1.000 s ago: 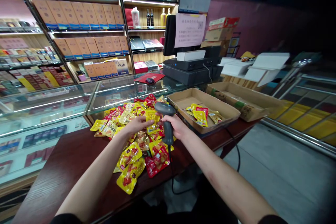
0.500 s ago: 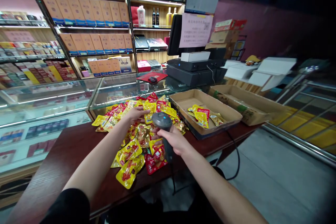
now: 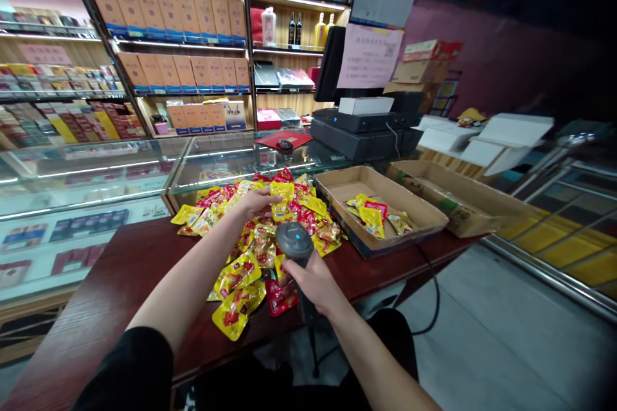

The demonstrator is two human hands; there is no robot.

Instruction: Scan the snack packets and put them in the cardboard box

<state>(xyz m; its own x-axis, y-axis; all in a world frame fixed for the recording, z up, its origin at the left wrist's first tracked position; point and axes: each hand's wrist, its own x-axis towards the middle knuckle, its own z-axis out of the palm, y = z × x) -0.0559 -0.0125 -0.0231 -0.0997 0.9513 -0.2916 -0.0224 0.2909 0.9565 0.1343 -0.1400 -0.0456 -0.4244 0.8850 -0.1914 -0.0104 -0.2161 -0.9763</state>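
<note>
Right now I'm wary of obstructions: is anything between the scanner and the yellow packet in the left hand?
Nothing visible stands between the scanner in the right hand and the yellow packet in the left hand.

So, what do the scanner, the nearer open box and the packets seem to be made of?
Scanner: probably hard plastic; smooth dark grey with a soft sheen.
Nearer open box: apparently cardboard; matte brown inside, with thin walls.
Packets: likely plastic or foil film; glossy, with wrinkles and bright glints.

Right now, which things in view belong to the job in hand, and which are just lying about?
Seemingly in use: scanner, in the right hand; yellow packet, at the left hand; packet pile; box holding packets.
Likely lying about: mouse, dark bottles.
</note>
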